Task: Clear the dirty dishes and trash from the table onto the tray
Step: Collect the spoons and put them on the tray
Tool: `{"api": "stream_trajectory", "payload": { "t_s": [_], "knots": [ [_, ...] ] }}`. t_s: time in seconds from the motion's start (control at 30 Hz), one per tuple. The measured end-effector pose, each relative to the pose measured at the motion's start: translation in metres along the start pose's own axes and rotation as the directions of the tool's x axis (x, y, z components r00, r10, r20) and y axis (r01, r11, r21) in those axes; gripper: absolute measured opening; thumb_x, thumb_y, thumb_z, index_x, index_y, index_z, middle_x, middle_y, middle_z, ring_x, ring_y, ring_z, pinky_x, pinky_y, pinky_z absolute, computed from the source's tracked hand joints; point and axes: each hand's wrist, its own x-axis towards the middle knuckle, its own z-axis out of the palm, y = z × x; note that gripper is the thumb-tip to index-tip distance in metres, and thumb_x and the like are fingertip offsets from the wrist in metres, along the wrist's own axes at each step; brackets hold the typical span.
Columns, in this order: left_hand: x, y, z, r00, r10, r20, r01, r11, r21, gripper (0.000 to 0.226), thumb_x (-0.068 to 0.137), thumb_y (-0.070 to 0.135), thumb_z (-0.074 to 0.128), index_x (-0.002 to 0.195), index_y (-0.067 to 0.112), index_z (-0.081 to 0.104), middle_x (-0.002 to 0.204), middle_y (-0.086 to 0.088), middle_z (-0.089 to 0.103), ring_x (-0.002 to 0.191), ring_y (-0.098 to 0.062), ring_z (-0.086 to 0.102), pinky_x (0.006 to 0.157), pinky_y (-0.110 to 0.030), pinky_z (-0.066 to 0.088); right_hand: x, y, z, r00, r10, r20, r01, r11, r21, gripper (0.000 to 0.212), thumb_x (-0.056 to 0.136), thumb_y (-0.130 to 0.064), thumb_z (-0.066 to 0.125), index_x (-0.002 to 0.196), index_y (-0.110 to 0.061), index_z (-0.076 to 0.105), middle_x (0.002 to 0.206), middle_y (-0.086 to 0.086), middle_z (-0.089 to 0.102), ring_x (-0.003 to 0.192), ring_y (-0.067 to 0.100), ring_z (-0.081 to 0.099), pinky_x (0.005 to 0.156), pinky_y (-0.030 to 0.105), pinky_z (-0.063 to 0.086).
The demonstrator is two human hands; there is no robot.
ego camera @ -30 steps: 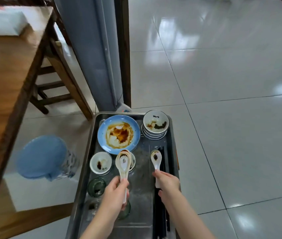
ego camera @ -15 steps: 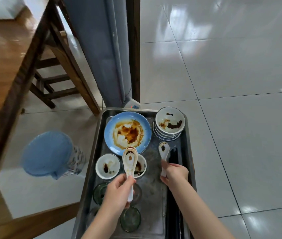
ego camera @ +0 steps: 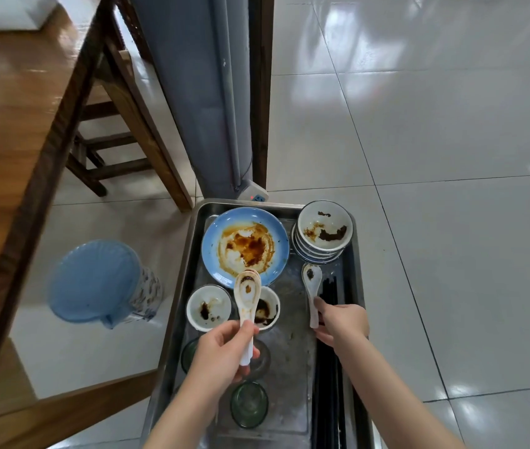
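A metal tray (ego camera: 176, 306) holds a sauce-stained blue plate (ego camera: 245, 246), a stack of small bowls (ego camera: 323, 233), two small white cups (ego camera: 209, 306), green glasses (ego camera: 249, 404) and black chopsticks (ego camera: 330, 377) along its right side. My left hand (ego camera: 224, 351) grips the handle of a dirty white spoon (ego camera: 247, 294), held above the cups. My right hand (ego camera: 343, 322) holds a second white spoon (ego camera: 312, 288) by its handle, low over the tray beside the chopsticks.
A wooden table (ego camera: 14, 131) edge runs down the left, with a wooden chair (ego camera: 121, 124) behind it. A blue-lidded jug (ego camera: 101, 283) stands on the floor left of the tray. A grey post (ego camera: 205, 92) and a power strip (ego camera: 255, 196) are just beyond the tray.
The view has shifted, so the tray sits further right and closer. Both hands still hold their spoons, and the right spoon has moved slightly toward the stacked bowls.
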Motion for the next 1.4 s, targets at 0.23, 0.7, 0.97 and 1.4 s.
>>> {"api": "stream_trajectory", "payload": {
  "t_s": [0.23, 0.7, 0.97, 1.4],
  "knots": [
    [-0.007, -0.001, 0.006, 0.996, -0.031, 0.087, 0.031, 1.0, 0.0, 0.03, 0.095, 0.032, 0.049, 0.082, 0.006, 0.056, 0.044, 0.001, 0.04, 0.036, -0.009, 0.031, 0.035, -0.019, 0.026, -0.011, -0.001, -0.014, 0.999, -0.043, 0.0, 0.043, 0.999, 0.003, 0.031, 0.081, -0.024, 0.073, 0.059, -0.008, 0.058, 0.062, 0.009, 0.063, 0.067, 0.027, 0.067, 0.051, 0.031, 0.053],
    [0.033, 0.002, 0.099, 0.992, -0.058, 0.111, 0.025, 0.961, 0.277, 0.018, 0.093, 0.017, 0.028, 0.1, 0.016, 0.045, 0.078, -0.002, 0.048, 0.056, -0.012, 0.038, 0.055, -0.029, 0.033, -0.028, 0.04, -0.057, 0.997, -0.048, 0.058, 0.046, 0.998, 0.047, 0.023, 0.089, -0.03, 0.062, 0.091, -0.007, 0.066, 0.079, 0.007, 0.07, 0.07, 0.022, 0.069, 0.057, 0.03, 0.054],
    [0.05, 0.003, 0.113, 0.965, -0.204, 0.166, 0.151, 0.946, 0.287, 0.026, 0.101, 0.02, 0.027, 0.119, 0.001, 0.034, 0.081, -0.003, 0.065, 0.034, -0.007, 0.031, 0.04, -0.019, 0.028, -0.035, 0.048, -0.075, 0.996, -0.046, 0.077, 0.038, 0.994, 0.104, 0.021, 0.091, -0.026, 0.059, 0.082, -0.009, 0.065, 0.08, 0.01, 0.07, 0.072, 0.026, 0.068, 0.063, 0.035, 0.055],
    [0.053, 0.004, 0.121, 0.978, -0.189, 0.086, 0.142, 0.909, 0.391, 0.028, 0.1, 0.019, 0.026, 0.124, 0.004, 0.026, 0.082, -0.009, 0.069, 0.042, -0.015, 0.046, 0.037, -0.018, 0.028, -0.035, 0.054, -0.088, 0.995, -0.047, 0.086, 0.038, 0.994, 0.105, 0.024, 0.088, -0.028, 0.063, 0.094, -0.006, 0.066, 0.08, 0.007, 0.071, 0.072, 0.023, 0.069, 0.057, 0.031, 0.051]
  ]
}}
